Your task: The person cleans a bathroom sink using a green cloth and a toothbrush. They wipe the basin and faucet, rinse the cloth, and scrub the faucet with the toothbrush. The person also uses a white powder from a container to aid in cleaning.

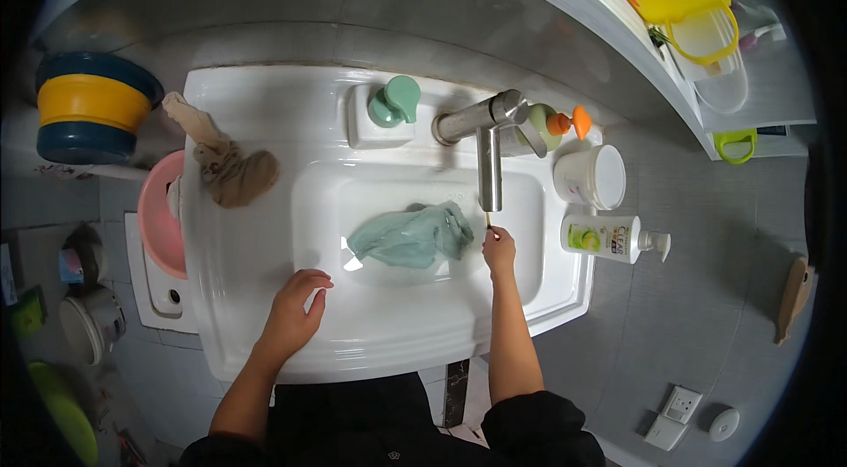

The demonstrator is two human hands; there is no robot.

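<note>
In the white sink [249, 290] a pale green cloth [410, 237] lies in water, with a small dark patch at its far side. My right hand [499, 251] is over the basin's right part, just below the tip of the metal faucet [490, 169]. Its fingers are closed in a pinch on a thin yellowish strip that reaches up toward the spout; its kind is too small to make out. To the left of the cloth, my left hand [300, 304] hovers at the basin's near left edge, fingers apart and holding nothing.
Brown stockings [236, 174] lie on the sink's left ledge. A green pump bottle [394, 102] stands behind the basin. On the right are a white tub [591, 177] and a white pump bottle [609, 237]. A pink basin [161, 215] and yellow-blue bucket [93, 107] are left.
</note>
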